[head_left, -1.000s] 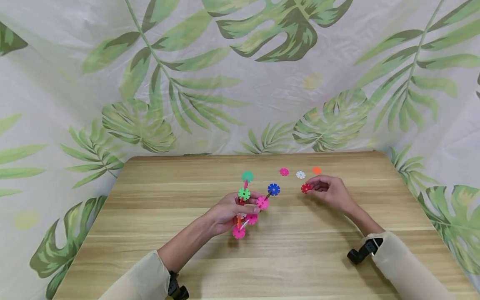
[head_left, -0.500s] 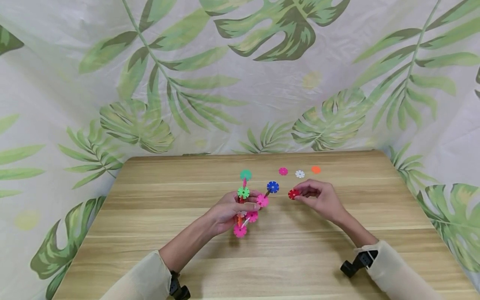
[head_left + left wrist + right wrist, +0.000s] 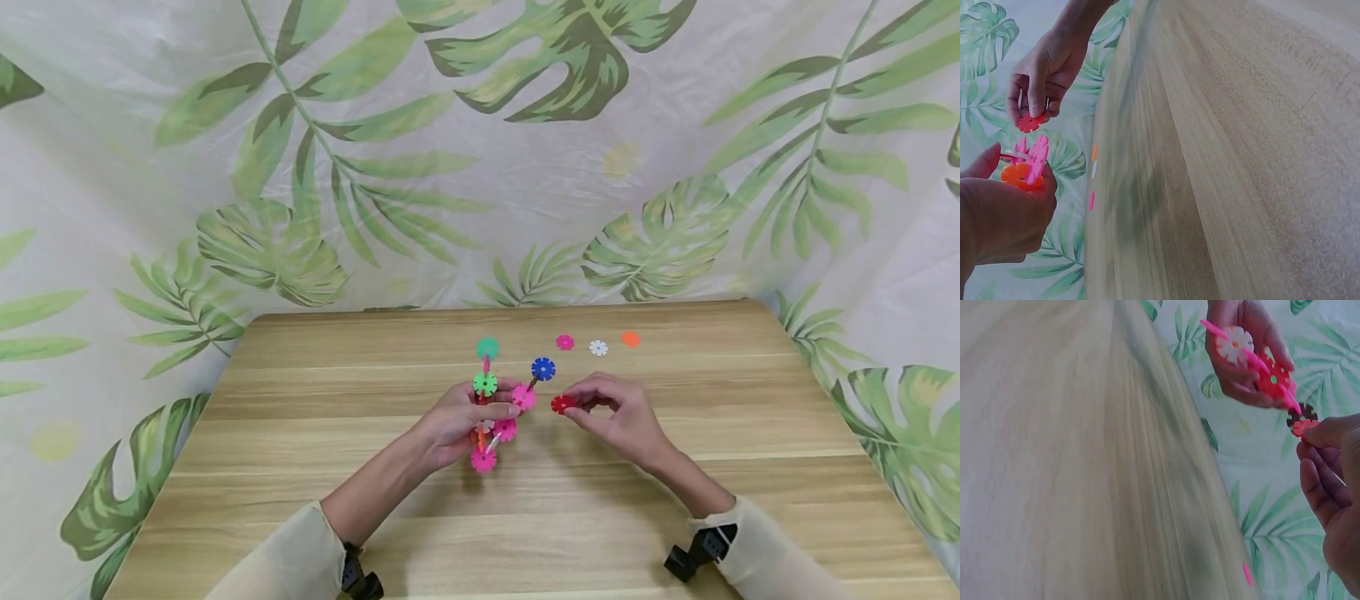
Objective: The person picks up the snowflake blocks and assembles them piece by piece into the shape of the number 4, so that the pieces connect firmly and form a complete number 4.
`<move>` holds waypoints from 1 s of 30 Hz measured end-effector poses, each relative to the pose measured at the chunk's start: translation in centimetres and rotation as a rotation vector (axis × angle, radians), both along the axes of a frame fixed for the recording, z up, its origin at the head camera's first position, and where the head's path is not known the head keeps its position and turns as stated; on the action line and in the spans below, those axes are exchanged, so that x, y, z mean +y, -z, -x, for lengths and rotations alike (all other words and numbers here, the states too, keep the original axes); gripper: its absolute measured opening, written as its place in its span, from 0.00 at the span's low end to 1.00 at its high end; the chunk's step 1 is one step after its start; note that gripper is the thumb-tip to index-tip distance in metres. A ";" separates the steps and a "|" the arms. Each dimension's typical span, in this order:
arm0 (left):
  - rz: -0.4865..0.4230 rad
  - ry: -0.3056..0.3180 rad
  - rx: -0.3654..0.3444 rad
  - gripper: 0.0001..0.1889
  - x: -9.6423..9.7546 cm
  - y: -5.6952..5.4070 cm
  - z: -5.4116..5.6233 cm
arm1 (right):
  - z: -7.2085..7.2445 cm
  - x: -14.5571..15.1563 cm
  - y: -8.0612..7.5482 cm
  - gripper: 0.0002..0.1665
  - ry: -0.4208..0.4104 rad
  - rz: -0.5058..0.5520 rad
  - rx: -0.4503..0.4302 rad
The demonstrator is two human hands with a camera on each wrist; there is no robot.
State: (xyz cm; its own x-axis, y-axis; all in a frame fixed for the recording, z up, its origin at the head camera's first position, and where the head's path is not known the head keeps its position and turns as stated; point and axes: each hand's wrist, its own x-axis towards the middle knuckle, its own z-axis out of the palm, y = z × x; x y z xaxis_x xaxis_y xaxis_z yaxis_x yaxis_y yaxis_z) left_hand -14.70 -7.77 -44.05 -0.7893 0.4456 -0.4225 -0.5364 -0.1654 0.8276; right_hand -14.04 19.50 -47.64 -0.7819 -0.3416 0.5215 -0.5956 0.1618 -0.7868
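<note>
My left hand [image 3: 453, 422] grips an assembly of slotted plastic discs above the table. In the head view it carries a teal disc [image 3: 488, 347] on top, a green disc [image 3: 485, 383] below that, a blue disc [image 3: 543, 369] on its right branch and a pink disc [image 3: 483, 459] at the bottom. Fingers and palm hide part of the middle. Close to the right of the assembly, my right hand [image 3: 628, 419] pinches a single red disc [image 3: 562, 404] between thumb and fingers. A white disc [image 3: 1234, 342] of the assembly shows in the right wrist view.
Toward the back of the wooden table [image 3: 337, 433] lie a loose pink disc [image 3: 565, 342], a white disc [image 3: 597, 347] and an orange disc [image 3: 631, 338]. Behind the far edge hangs a leaf-printed cloth [image 3: 525, 183].
The right hand has brought the red disc leftward and nearer the body, from beside the loose discs to beside the assembly. My left hand has stayed almost still, holding the assembly.
</note>
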 end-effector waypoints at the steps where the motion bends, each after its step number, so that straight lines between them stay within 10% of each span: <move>1: -0.001 -0.005 -0.002 0.22 0.0 0.0 0.0 | -0.1 -0.2 0.0 0.15 0.003 0.004 0.011; 30: 0.014 -0.065 0.031 0.22 0.9 0.3 -0.4 | -0.5 -3.0 0.6 0.16 0.146 0.030 0.231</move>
State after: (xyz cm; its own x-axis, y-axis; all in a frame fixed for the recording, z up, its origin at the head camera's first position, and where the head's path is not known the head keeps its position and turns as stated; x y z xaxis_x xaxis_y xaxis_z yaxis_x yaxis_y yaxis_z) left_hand -14.32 -6.82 -44.32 -0.8289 0.3875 -0.4034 -0.4993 -0.1876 0.8459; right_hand -13.54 16.53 -48.26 -0.6807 -0.2156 0.7001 -0.7320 0.2375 -0.6386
